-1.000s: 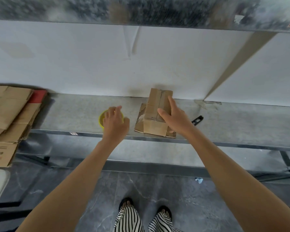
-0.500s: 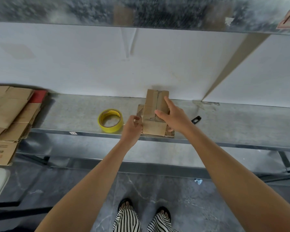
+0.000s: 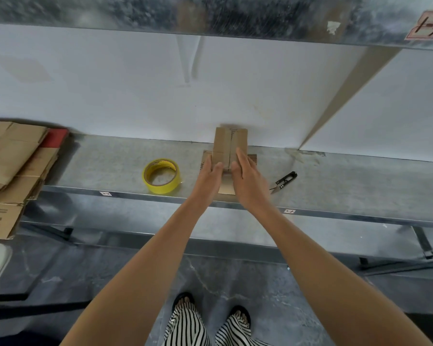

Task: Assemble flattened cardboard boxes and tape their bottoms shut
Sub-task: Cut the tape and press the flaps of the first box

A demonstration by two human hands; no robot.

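A small brown cardboard box (image 3: 230,142) stands on the metal shelf (image 3: 348,181) against the white wall, its two top flaps folded together with a seam down the middle. It sits on a flat piece of cardboard (image 3: 205,158). My left hand (image 3: 208,179) holds the box's near left side, thumb on top of the left flap. With fingers straight, my right hand (image 3: 246,181) lies on the right flap and presses it down. A roll of yellow tape (image 3: 161,176) lies on the shelf to the left of the box.
Small black snips (image 3: 284,182) lie on the shelf right of the box. A stack of flattened cardboard boxes (image 3: 13,166) fills the shelf's left end. Another metal shelf (image 3: 210,16) hangs overhead. The floor and my striped trousers (image 3: 198,325) are below.
My left hand left the tape roll, moved right and took hold of the box's left side. The right hand stayed on top of the box, and the box turned to face me squarely.
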